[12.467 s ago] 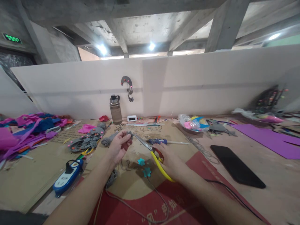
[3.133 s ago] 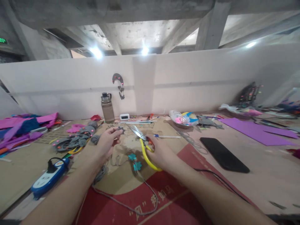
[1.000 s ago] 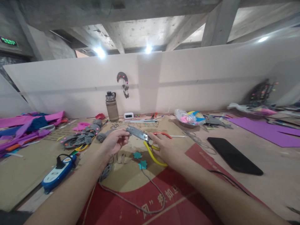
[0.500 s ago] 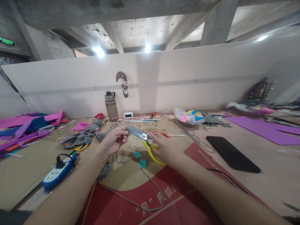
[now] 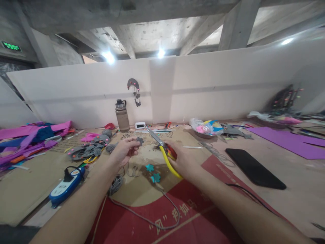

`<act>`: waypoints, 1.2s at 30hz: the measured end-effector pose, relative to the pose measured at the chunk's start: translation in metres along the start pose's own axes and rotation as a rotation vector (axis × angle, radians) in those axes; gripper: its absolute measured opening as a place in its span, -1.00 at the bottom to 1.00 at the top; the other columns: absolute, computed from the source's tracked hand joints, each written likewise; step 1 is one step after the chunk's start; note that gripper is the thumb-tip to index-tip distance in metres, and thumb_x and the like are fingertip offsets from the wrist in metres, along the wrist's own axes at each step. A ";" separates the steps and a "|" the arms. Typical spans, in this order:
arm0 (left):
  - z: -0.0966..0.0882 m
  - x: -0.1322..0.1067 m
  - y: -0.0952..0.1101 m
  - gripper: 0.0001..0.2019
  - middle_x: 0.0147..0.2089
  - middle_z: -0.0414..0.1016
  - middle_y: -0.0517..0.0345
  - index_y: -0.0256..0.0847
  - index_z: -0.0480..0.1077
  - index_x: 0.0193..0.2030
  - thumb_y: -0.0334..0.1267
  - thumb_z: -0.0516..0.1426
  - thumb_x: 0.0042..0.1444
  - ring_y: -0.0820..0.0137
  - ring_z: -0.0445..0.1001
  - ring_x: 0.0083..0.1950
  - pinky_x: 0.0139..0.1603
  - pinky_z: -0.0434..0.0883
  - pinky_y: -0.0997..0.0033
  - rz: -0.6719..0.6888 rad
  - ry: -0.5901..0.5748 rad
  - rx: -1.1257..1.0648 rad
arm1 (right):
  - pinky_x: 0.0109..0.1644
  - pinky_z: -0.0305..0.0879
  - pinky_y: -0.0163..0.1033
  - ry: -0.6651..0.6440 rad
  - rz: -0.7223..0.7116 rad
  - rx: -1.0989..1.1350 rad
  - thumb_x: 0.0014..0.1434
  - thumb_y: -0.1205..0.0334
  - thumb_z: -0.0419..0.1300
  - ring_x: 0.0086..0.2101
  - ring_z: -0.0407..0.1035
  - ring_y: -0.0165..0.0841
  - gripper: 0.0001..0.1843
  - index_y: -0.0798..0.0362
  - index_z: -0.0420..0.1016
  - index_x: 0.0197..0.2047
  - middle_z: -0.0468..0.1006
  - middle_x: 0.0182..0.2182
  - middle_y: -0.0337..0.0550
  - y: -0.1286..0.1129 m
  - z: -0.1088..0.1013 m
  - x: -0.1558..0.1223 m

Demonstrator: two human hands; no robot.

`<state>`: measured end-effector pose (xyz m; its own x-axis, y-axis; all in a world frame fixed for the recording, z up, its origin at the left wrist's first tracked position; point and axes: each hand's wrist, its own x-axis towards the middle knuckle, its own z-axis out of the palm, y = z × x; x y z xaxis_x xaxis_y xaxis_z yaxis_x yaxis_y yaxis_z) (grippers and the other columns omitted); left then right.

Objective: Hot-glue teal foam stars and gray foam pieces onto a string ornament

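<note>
"How is the room looking?"
"Concrete beams (image 5: pixel 152 13) are running overhead; a pale partition (image 5: pixel 193 78) is standing behind a table (image 5: pixel 299 203) bearing red-and-brown cardboard (image 5: pixel 142 193)."
"And the scissors (image 5: pixel 161 145)?"
"The right hand (image 5: pixel 182 157) is gripping them above the cardboard. Their long axis is slanting, blades (image 5: pixel 154 136) pointing forward and leftward, handles (image 5: pixel 169 164) lying back toward the right."
"The left hand (image 5: pixel 125 150)?"
"It is pinching a small grey piece (image 5: pixel 139 140) near the blades, just apart from them."

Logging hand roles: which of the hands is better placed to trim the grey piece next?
Probably the right: the right hand grips the scissors, which show close beside the grey piece. The left hand pinches that piece, so it seems better placed to steady it.
</note>
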<state>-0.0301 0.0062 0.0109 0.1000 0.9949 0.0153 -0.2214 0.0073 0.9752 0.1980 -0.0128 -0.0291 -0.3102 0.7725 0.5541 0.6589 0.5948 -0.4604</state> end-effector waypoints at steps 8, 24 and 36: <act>0.007 -0.005 0.001 -0.81 -0.55 0.32 0.25 -0.30 0.38 -0.47 -0.37 0.27 -0.28 0.61 0.21 -0.58 -0.62 0.19 0.62 0.075 -0.035 0.089 | -0.08 0.23 -0.19 -0.017 -0.066 -0.065 0.04 0.26 0.10 -0.17 0.29 -0.27 -0.51 0.01 0.23 0.08 0.39 -0.13 -0.05 -0.011 -0.001 -0.003; 0.007 -0.003 -0.007 -0.78 -0.35 0.49 0.07 -0.30 0.39 -0.36 -0.24 0.24 -0.16 0.53 0.37 -0.49 -0.59 0.25 0.58 0.064 -0.050 0.253 | -0.15 0.28 -0.19 -0.005 0.053 0.216 0.07 0.22 0.10 -0.26 0.37 -0.29 -0.61 0.04 0.29 0.00 0.48 -0.22 -0.09 0.002 0.007 0.003; 0.007 -0.001 -0.010 -0.84 -0.54 0.33 0.25 -0.29 0.39 -0.42 -0.26 0.22 -0.14 0.63 0.17 -0.63 -0.66 0.14 0.61 0.125 -0.023 0.272 | -0.09 0.26 -0.17 0.026 0.076 0.390 0.07 0.04 0.14 -0.20 0.34 -0.29 -0.55 0.03 0.29 0.01 0.45 -0.19 -0.10 -0.006 0.006 0.000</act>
<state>-0.0210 0.0046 0.0026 0.1111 0.9838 0.1408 0.0341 -0.1454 0.9888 0.1897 -0.0147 -0.0302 -0.2497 0.8146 0.5235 0.3678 0.5800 -0.7269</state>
